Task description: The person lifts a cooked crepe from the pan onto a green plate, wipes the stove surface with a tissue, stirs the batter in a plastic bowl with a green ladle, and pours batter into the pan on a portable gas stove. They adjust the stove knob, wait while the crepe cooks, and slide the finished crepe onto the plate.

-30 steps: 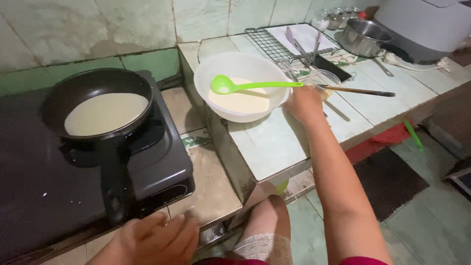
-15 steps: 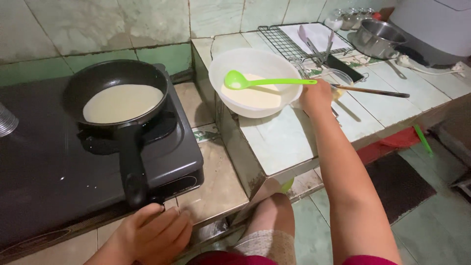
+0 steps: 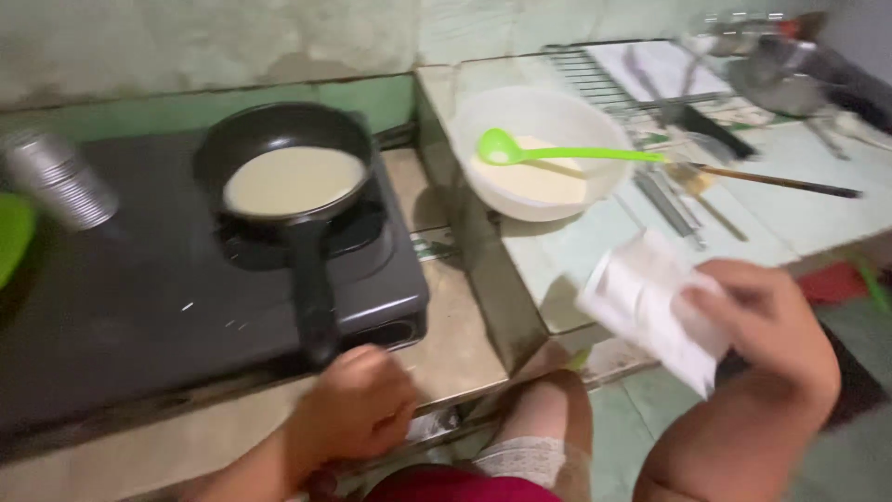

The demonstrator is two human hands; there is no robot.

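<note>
My right hand [image 3: 762,321] pinches a crumpled white paper [image 3: 655,311] between thumb and fingers, held in the air just off the front edge of the tiled counter [image 3: 557,265]. The paper is soft and creased, blurred, its long axis slanting from upper left down to lower right. My left hand [image 3: 358,409] is curled into a loose fist just in front of the black stove [image 3: 186,297], near the end of the pan handle; I cannot tell whether it touches anything. On the stove sits a round black frying pan [image 3: 288,172] with pale smooth batter, its handle pointing straight toward me. Right of the stove, on the counter, stands a white plastic bowl [image 3: 539,149] of batter with a green ladle [image 3: 557,151] across it, handle pointing right.
</note>
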